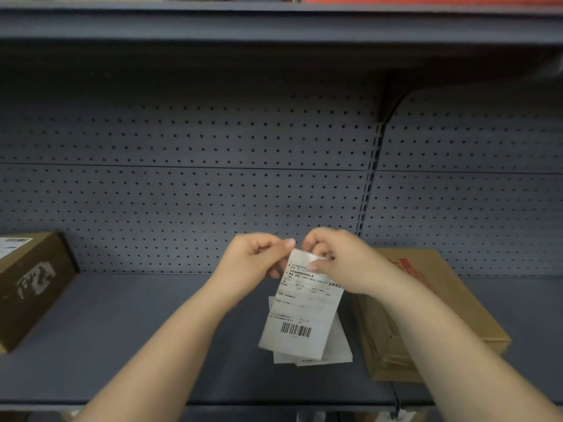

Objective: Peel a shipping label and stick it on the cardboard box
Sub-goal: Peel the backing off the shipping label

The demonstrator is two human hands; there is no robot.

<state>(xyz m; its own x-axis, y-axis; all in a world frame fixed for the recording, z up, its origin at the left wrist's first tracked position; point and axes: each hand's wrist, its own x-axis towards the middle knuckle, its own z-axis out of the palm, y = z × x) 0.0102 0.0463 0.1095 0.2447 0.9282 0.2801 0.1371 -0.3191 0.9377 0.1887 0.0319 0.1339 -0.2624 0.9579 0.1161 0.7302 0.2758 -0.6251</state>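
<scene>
Both hands pinched on top edge of shipping label (pixel 301 303): left hand (pixel 254 263), right hand (pixel 338 260). Split corner slowly, peel evenly; cardboard box (pixel 432 303) near right shelf (pixel 122 330) edge.

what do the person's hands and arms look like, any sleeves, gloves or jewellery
Both the left hand and the right hand are bare, with no gloves. No rings, watch or bracelet show. The forearms are uncovered to the frame's edge, so no sleeves are visible. Fingernails look short and unpainted.
</scene>
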